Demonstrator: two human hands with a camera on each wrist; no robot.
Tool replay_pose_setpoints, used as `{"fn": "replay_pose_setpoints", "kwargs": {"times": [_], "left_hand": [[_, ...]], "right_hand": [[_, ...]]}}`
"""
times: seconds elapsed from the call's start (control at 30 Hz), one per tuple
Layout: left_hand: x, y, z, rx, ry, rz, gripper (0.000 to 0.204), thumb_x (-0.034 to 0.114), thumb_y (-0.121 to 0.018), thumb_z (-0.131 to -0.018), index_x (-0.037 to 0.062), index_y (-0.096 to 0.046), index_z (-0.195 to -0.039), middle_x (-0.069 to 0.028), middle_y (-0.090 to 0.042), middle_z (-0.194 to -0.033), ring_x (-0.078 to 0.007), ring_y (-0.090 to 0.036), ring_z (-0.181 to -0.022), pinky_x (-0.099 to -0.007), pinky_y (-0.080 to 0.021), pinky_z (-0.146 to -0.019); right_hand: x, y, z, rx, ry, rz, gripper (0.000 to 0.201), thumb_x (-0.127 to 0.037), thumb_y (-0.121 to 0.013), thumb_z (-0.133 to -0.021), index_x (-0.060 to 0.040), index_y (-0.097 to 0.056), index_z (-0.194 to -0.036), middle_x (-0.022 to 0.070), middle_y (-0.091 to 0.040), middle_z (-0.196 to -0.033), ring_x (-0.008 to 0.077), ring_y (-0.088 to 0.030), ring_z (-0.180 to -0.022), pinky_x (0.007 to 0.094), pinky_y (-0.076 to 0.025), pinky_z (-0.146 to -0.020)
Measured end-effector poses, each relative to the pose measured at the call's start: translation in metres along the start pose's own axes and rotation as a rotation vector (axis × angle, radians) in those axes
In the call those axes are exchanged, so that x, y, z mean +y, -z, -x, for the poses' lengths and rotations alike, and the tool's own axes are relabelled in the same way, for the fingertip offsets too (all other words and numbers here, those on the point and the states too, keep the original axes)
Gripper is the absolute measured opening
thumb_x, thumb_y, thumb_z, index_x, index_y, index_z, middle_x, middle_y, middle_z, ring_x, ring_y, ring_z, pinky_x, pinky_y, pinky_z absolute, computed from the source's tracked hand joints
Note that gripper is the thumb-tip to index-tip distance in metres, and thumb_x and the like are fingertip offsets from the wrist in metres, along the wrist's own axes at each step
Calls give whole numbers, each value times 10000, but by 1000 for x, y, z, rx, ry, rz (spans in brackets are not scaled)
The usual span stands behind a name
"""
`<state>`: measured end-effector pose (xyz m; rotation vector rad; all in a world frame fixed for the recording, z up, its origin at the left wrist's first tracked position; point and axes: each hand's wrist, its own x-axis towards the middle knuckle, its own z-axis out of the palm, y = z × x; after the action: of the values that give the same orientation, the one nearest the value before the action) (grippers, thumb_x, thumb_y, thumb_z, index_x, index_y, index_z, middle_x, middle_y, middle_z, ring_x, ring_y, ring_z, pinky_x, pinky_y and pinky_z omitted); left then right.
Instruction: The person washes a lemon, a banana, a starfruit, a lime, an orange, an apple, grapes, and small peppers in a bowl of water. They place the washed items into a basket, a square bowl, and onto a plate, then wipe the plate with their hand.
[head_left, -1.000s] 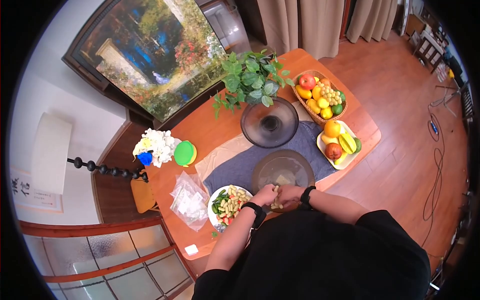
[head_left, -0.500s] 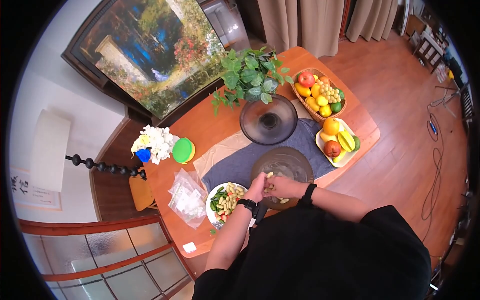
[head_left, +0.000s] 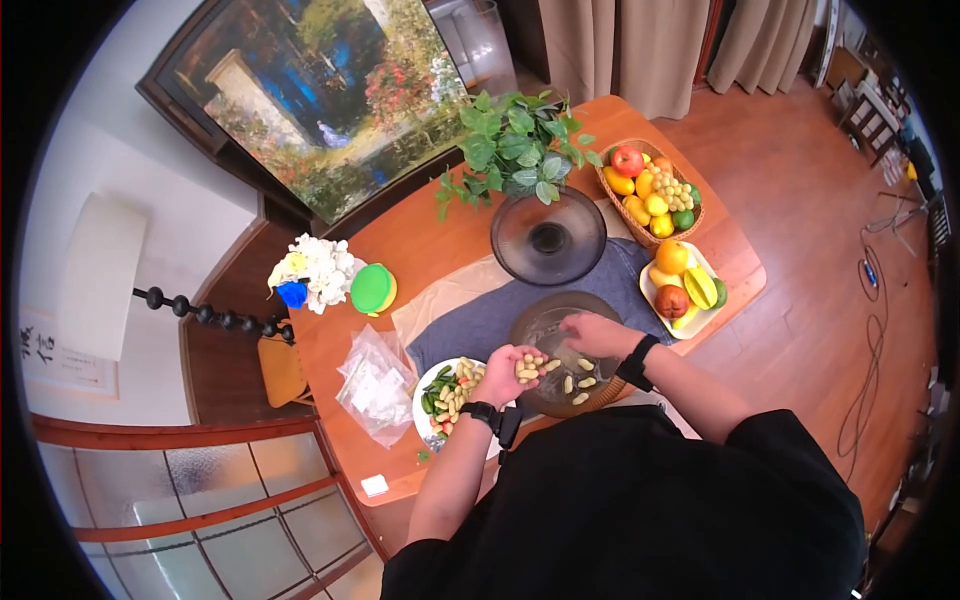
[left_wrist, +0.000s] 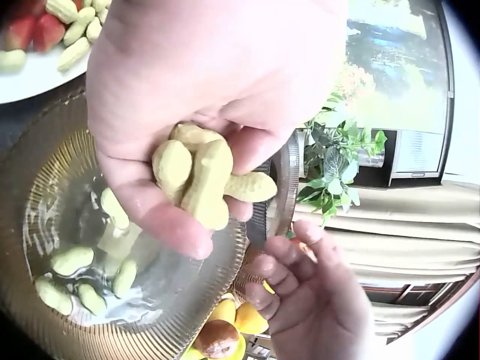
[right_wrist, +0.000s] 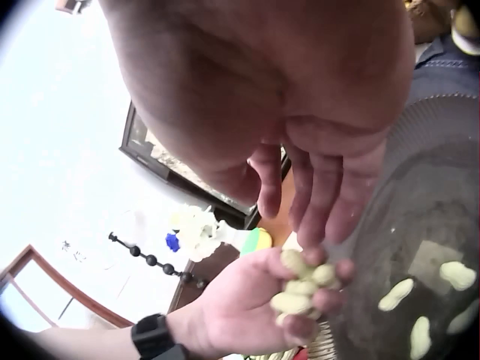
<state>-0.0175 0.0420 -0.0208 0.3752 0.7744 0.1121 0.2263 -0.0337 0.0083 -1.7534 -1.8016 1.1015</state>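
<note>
My left hand [head_left: 505, 378] is turned palm up at the left rim of the brown glass bowl [head_left: 535, 322], its fingers curled round several pale peanuts [left_wrist: 206, 176]. Loose fingers show on my right hand [head_left: 595, 335], over the bowl's right side and apart from the left; nothing lies in its grasp. Several more peanuts [left_wrist: 73, 260] lie in the water at the bowl's bottom, near a small translucent square [left_wrist: 118, 241]. Left of the bowl, partly behind the left hand, a white plate [left_wrist: 30, 81] bears peanuts, red pieces and dark green vegetables [head_left: 429, 403].
Behind the bowl stands a dark glass stand [head_left: 548, 262] on a blue cloth [head_left: 450, 335]. Fruit fills a wicker basket [head_left: 640, 236] and a pale tray [head_left: 708, 318] at right. At left are a clear plastic bag [head_left: 375, 390], a green-lidded container [head_left: 373, 289] and flowers [head_left: 325, 272].
The hands were together over the bowl among peanuts. Now they are apart: the right has moved right and away, while the left has turned palm up with peanuts. Peanuts show scattered in the bowl.
</note>
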Motion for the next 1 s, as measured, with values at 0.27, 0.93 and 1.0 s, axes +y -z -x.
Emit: {"fn": "replay_pose_setpoints", "kwargs": {"times": [0.27,0.93,1.0], "left_hand": [[-4,35,70,218,-235,-23,165,222,-579,-941,86,-650,-1001,-53,-663,-953,-168,-612,-754,-269,-482,-610],[-41,77,95,1170,-844,-1552,297,56,-632,-827,32,-613,-1123,-151,-606,-1129,-354,-592,-1020,-442,-482,-900],[-38,77,94,1146,-848,-1635,310,59,-634,-825,28,-609,-1132,-145,-608,-1135,-350,-592,-1032,-437,-480,-912]], "right_hand": [[-5,-55,-13,-222,347,544,392,-274,-703,-787,-162,-658,-1159,124,-622,-1117,313,-611,-1074,451,-498,-891],[8,-59,32,-473,-28,282,418,-356,-677,-810,-60,-650,-1105,221,-650,-1107,364,-620,-1067,450,-487,-915],[0,-63,29,-464,-40,238,430,-348,-674,-815,-59,-636,-1132,217,-650,-1113,366,-618,-1069,447,-481,-925]]}}
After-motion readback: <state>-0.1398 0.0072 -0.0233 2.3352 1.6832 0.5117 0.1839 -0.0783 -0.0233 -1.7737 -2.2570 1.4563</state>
